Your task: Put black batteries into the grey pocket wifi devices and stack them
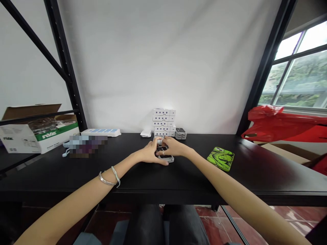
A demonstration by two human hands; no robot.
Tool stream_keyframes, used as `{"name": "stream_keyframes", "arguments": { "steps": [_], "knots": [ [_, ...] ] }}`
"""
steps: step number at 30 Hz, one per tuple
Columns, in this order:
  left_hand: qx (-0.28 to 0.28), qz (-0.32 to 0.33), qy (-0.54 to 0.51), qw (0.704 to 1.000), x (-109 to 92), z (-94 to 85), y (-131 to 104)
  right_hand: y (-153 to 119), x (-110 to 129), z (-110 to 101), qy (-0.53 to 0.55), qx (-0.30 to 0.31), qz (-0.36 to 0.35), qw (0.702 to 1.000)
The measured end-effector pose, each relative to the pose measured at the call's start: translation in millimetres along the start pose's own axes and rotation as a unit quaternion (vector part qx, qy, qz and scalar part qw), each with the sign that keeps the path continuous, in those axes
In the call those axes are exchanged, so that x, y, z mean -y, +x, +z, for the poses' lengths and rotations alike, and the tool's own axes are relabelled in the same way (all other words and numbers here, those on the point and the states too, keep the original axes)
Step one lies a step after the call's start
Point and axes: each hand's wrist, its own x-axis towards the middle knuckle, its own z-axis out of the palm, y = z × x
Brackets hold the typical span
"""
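A small grey device with a black top (168, 159) lies on the black table at the middle, partly covered by both hands. My left hand (148, 152) curves around its left side, with the thumb stretched along the near edge and the fingers reaching over the far end. From the right, my right hand (175, 146) bends over the top, its fingers curled and pressed close together. The fingertips of both hands meet near the far end of the device, beside a small whitish part; what they pinch there is too small to make out.
Behind my hands rises a stack of white boxes (164, 119). Similar grey devices (181, 133) are piled on its right, a white packet (146, 133) on its left. A green patterned phone case (221, 158) lies right. Leftward are a power strip (102, 132) and an open carton (38, 136).
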Motion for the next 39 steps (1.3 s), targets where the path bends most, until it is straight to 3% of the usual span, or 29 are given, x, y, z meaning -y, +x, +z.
{"name": "stream_keyframes", "arguments": {
  "steps": [12, 20, 27, 29, 35, 39],
  "knots": [
    [-0.009, -0.038, -0.018, 0.999, -1.5, 2.6, 1.8, 12.7, -9.9, 16.0, 0.058, 0.014, 0.073, 0.996],
    [-0.013, -0.048, -0.038, 0.998, 0.7, 2.8, 1.8, -0.1, -3.1, -12.1, 0.189, 0.018, 0.054, 0.980],
    [-0.002, -0.039, -0.061, 0.997, 16.2, 5.3, 7.2, -2.2, -14.6, -21.5, 0.352, 0.078, 0.103, 0.927],
    [0.000, -0.042, -0.062, 0.997, 18.8, 6.3, 8.9, 1.3, -18.0, -19.9, 0.384, 0.060, 0.129, 0.913],
    [0.008, -0.044, -0.062, 0.997, 15.9, 5.5, 7.6, 11.5, -38.1, -19.5, 0.426, -0.074, 0.189, 0.881],
    [0.013, -0.046, -0.054, 0.997, 14.6, 4.4, 6.3, 13.9, -54.6, -15.7, 0.406, -0.075, 0.228, 0.882]
  ]
}}
